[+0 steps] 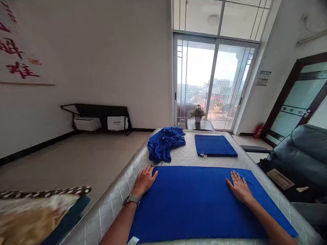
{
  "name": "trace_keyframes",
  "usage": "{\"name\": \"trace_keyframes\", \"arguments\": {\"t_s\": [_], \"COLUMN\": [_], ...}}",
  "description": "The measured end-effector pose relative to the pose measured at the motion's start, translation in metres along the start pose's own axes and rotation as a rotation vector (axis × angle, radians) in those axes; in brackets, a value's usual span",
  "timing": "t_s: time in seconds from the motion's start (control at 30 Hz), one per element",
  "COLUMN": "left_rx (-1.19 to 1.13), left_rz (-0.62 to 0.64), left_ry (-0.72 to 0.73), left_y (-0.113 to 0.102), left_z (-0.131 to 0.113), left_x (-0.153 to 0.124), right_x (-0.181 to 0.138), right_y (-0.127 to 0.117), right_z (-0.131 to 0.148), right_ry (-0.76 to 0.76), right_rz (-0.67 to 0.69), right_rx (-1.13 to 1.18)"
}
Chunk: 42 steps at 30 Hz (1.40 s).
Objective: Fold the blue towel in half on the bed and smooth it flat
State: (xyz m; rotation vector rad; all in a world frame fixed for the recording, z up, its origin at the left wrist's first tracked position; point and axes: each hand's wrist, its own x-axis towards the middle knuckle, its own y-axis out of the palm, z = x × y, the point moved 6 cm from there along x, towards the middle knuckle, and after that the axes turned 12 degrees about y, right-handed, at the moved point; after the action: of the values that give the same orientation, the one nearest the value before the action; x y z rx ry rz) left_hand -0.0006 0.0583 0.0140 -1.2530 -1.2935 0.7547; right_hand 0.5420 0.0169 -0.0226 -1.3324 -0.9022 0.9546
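A large blue towel [194, 200] lies spread flat on the quilted mattress [112, 204] in front of me. My left hand [144, 180] rests at its far left corner, fingers together and flat, a watch on the wrist. My right hand [238, 186] lies flat on the towel near its far right corner, fingers spread. Neither hand holds anything. Farther back, a neatly folded blue towel [215, 145] lies at the right and a crumpled pile of blue towels [165, 143] at the left.
A dark armchair [304, 153] stands right of the bed. A patterned cushion [38, 214] sits at lower left. Beyond the bed are a small round table with a potted plant [198, 114], glass balcony doors [212, 81], and a low black shelf [99, 117] along the left wall.
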Motion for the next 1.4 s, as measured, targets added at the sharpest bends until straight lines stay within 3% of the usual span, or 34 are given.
{"name": "trace_keyframes", "arguments": {"t_s": [0.13, 0.23, 0.47, 0.77, 0.9, 1.03, 1.2, 1.3, 1.4], "left_rx": [0.012, 0.017, 0.032, 0.065, 0.059, 0.035, 0.035, 0.052, 0.059], "left_rz": [-0.010, -0.013, -0.026, -0.027, -0.047, -0.051, -0.049, -0.057, -0.079], "left_ry": [-0.001, 0.003, 0.011, 0.016, 0.026, 0.025, 0.026, 0.038, 0.044], "left_y": [0.006, 0.009, 0.010, 0.008, 0.009, 0.011, 0.010, 0.009, 0.009], "left_z": [0.003, 0.006, 0.009, 0.004, 0.004, 0.006, 0.006, 0.004, 0.004], "left_x": [0.001, 0.002, 0.002, 0.003, 0.002, 0.002, 0.002, 0.002, 0.001], "right_x": [0.023, 0.032, 0.033, 0.019, -0.012, -0.077, -0.180, -0.225, -0.245], "right_y": [-0.005, -0.002, 0.005, -0.023, -0.044, -0.055, -0.050, -0.046, -0.041], "right_z": [-0.073, -0.098, -0.098, -0.081, -0.020, 0.099, 0.247, 0.302, 0.334], "right_ry": [0.159, 0.187, 0.167, 0.201, 0.119, -0.140, -0.581, -0.719, -0.771], "right_rz": [-0.062, -0.112, -0.156, -0.263, -0.283, -0.135, 0.074, 0.146, 0.202], "right_rx": [0.025, 0.059, 0.083, -0.044, -0.044, 0.069, 0.256, 0.354, 0.416]}}
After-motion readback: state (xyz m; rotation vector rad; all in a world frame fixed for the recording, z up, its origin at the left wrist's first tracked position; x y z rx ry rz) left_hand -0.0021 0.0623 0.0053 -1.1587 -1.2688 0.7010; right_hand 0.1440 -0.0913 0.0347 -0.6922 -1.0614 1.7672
